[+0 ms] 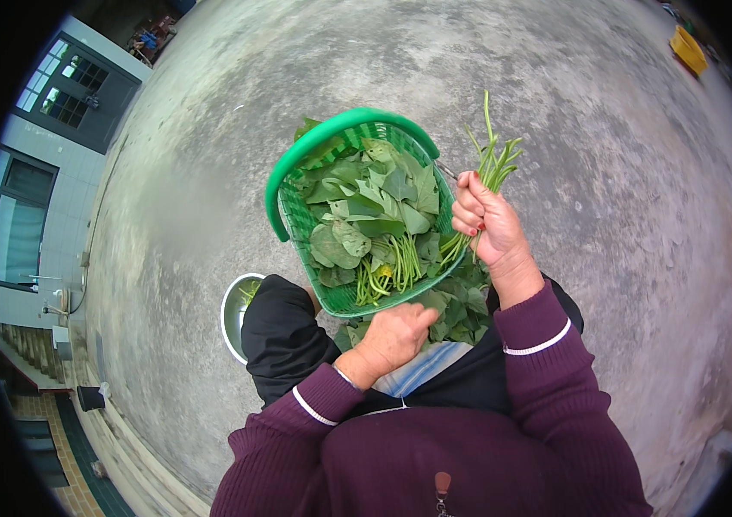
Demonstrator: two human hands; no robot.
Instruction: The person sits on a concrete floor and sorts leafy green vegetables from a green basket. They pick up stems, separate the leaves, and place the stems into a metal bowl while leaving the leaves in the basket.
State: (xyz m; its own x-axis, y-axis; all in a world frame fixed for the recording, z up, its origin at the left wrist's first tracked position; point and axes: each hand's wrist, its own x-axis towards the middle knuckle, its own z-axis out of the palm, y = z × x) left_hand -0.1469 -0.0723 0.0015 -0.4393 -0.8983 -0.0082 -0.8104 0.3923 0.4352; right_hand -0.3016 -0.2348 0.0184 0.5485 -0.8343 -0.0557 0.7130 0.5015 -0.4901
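Observation:
My right hand [490,220] grips a bunch of green stems [494,165], their cut ends pointing up and away from me. The lower stems run down beside the right side of a green plastic basket [295,223]. Broad green leaves [372,194] fill this basket, and a bundle of pale green stems [408,262] lies in its near end. Just below the basket's near rim is my left hand [395,336], fingers curled; whether they hold anything is hidden. More leaves [459,310] lie between my legs under the basket.
A metal basin [231,323] with some green pieces in it stands by my left knee. Striped blue-and-white cloth [427,368] covers part of my lap. Concrete ground [198,161] surrounds me. A yellow container [689,52] is far off at right, a tiled building [72,174] at left.

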